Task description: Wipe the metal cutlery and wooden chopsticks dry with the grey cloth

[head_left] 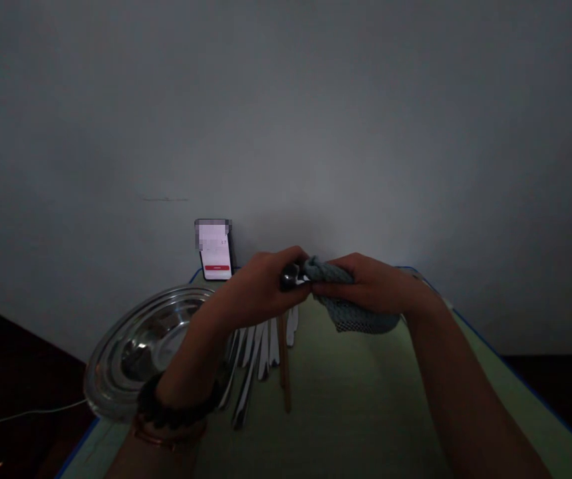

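My left hand [259,283] is closed around a dark metal utensil [290,276], of which only a short end shows between my hands. My right hand [373,283] is closed on a blue-grey cloth [353,314], pressing it around the utensil's end. The cloth bunches at my fingers and hangs below my right palm. Both hands are held together above the far part of the pale green table [350,406]. I wear a dark beaded bracelet [176,412] on my left wrist.
A large steel bowl [136,349] sits at the table's left edge. Several metal utensils [256,356] and a wooden stick [285,366] lie beside it under my left hand. A phone [215,251] with a lit screen leans on the wall. A white cable [21,416] trails left.
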{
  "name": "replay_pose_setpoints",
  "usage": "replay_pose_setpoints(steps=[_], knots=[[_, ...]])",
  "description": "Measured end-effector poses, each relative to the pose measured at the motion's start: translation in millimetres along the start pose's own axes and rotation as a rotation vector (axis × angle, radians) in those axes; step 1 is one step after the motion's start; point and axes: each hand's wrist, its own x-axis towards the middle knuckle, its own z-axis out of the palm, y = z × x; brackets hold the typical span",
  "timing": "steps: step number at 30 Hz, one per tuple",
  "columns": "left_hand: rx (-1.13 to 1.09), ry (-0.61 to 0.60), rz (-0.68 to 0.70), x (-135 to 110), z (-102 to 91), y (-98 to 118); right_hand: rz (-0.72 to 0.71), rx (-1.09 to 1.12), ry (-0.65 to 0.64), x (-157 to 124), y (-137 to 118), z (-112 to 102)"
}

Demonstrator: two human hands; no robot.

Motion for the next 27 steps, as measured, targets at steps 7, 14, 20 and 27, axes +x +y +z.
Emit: replay_pose_setpoints(steps=[7,14,20,27], knots=[[-0.013,0.029,-0.028,-3,-8.4,-11,0.014,0.024,-0.002,0,5,-1],[0.026,0.163,-0.150,-19,-28.8,-33,0.148,0.026,0.129,-10,10,-12],[0.014,0.305,-0.154,-16,-29.2,-23,0.141,0.072,0.170,-9,5,-9],[-0.147,0.253,-0.097,-1,-7.2,-5,0.030,0.074,0.121,-3,-3,-4]])
